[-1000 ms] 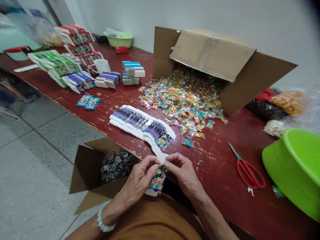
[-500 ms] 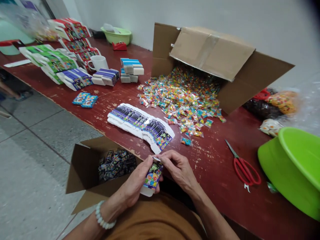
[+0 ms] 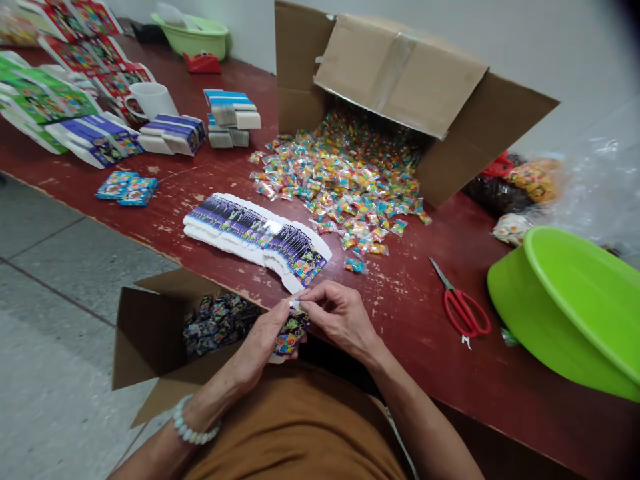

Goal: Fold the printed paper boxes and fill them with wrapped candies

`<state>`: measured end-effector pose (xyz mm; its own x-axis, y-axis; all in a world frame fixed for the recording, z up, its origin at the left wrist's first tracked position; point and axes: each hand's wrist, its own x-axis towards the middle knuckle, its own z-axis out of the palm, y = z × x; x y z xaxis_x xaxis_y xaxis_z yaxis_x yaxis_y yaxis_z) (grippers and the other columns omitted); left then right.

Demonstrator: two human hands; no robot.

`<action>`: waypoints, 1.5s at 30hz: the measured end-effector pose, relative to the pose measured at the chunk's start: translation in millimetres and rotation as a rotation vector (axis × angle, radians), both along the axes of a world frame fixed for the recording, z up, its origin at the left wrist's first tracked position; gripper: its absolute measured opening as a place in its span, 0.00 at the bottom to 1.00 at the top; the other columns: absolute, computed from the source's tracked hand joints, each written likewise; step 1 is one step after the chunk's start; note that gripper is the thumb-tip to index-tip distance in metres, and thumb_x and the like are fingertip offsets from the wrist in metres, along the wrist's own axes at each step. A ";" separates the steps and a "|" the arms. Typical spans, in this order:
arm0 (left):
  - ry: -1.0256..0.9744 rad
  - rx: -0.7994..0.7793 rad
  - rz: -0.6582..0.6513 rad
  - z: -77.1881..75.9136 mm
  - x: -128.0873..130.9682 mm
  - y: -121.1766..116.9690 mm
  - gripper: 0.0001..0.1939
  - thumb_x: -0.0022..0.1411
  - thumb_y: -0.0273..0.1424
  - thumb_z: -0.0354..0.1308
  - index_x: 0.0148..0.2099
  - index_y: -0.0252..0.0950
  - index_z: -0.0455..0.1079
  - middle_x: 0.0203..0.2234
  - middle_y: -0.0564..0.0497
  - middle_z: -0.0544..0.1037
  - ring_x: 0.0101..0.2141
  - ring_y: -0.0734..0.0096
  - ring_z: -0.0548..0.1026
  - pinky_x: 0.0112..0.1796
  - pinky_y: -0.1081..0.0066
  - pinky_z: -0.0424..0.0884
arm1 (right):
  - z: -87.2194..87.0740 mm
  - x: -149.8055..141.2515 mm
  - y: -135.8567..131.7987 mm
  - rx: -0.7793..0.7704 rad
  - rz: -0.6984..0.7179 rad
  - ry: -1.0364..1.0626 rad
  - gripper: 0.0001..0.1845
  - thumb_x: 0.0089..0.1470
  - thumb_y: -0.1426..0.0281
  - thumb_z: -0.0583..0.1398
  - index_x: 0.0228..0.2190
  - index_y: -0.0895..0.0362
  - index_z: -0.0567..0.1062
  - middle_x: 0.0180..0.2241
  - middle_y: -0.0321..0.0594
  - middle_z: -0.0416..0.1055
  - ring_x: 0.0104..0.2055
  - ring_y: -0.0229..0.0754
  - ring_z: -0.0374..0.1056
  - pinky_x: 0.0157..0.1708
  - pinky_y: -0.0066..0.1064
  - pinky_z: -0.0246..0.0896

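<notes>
My left hand (image 3: pixel 264 340) is closed around a small printed candy box (image 3: pixel 290 333), dark with colourful pictures, held over my lap by the table edge. At its top end, the fingers of my right hand (image 3: pixel 340 317) pinch the white flap. Just beyond my hands lies a fanned row of flat purple cartons (image 3: pixel 255 233). Behind it, wrapped candies (image 3: pixel 345 180) spill out of a large cardboard box (image 3: pixel 400 73) tipped on its side. One blue candy packet (image 3: pixel 355 265) lies apart, nearest my right hand.
Below the table edge on the left, an open carton (image 3: pixel 145 340) holds many dark filled boxes. Red-handled scissors (image 3: pixel 463 307) and a green basin (image 3: pixel 555 320) are on the right. Bundled cartons (image 3: pixel 100 137), a white mug (image 3: pixel 153 101) and two blue boxes (image 3: pixel 127 189) stand at left.
The view has shifted, so the table things appear further left and higher. My right fingers have moved in over the box's top flap, which now shows less of its opening.
</notes>
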<state>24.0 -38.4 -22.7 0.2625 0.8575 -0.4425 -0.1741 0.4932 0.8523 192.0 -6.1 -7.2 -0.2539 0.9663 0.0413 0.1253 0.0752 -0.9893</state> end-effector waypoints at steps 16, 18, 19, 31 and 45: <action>-0.225 -0.255 0.049 -5.2 -25.4 -23.3 0.18 0.56 0.38 0.70 0.46 0.37 0.72 0.37 0.47 0.82 0.37 0.64 0.80 0.39 0.68 0.75 | -23.5 55.5 34.6 0.309 -0.360 -0.634 0.13 0.62 0.69 0.58 0.46 0.58 0.78 0.42 0.49 0.72 0.44 0.48 0.69 0.47 0.40 0.66; -0.138 -0.243 0.025 -8.5 -46.6 -21.8 0.16 0.54 0.37 0.71 0.42 0.36 0.74 0.34 0.49 0.81 0.34 0.65 0.79 0.39 0.67 0.75 | -29.7 70.7 45.4 0.257 -0.449 -0.870 0.14 0.60 0.66 0.62 0.46 0.58 0.78 0.43 0.51 0.71 0.45 0.52 0.67 0.45 0.42 0.65; -0.070 -0.207 -0.004 -10.2 -58.9 -19.5 0.16 0.52 0.37 0.72 0.39 0.37 0.74 0.31 0.50 0.81 0.32 0.66 0.78 0.38 0.68 0.75 | -32.7 75.6 48.0 0.234 -0.446 -0.954 0.14 0.59 0.65 0.63 0.45 0.57 0.79 0.43 0.51 0.70 0.45 0.53 0.67 0.44 0.43 0.65; 0.216 -0.012 -0.349 -8.4 -100.2 -6.4 0.20 0.59 0.44 0.63 0.50 0.41 0.71 0.39 0.47 0.81 0.38 0.61 0.78 0.39 0.67 0.72 | -28.3 55.9 17.8 0.115 -0.234 -0.308 0.07 0.54 0.66 0.64 0.33 0.54 0.71 0.31 0.38 0.72 0.32 0.42 0.65 0.35 0.33 0.61; 0.260 0.240 -0.260 4.5 -30.0 -1.6 0.11 0.59 0.31 0.58 0.45 0.40 0.65 0.27 0.57 0.71 0.23 0.73 0.70 0.25 0.74 0.67 | 17.7 6.4 -4.5 0.210 0.323 -0.223 0.16 0.59 0.72 0.61 0.49 0.52 0.70 0.43 0.40 0.71 0.40 0.38 0.69 0.40 0.31 0.67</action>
